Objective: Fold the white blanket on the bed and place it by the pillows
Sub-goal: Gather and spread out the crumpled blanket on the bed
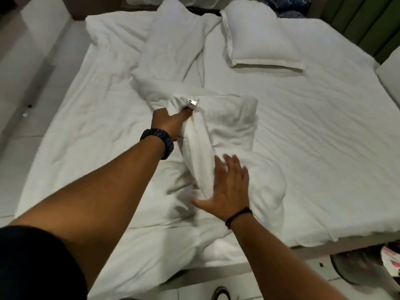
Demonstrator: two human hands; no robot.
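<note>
Slippage is my main worry from here; the white blanket (233, 126) lies bunched in a rough heap in the middle of the bed (337, 126), well apart from the pillows (262, 40) at the head, and nothing in it reads as a finished fold yet. My left grip (171, 121) is curled round a gathered ridge of the cloth, pinching it up off the mattress; a small white-and-silver object (193, 103) sits at that same bunch, and I cannot tell whether it is held or merely caught in the fabric. My right grip (229, 187) is spread flat, fingers straight, pressing the near end of the ridge down. If I pull with the left while the right pins only the top layer, the layers beneath could drag and skew the edges; the bed's own white covering may ride up too, since it is the same colour and easy to snag by mistake; and that small object could drop out as the cloth shifts.
</note>
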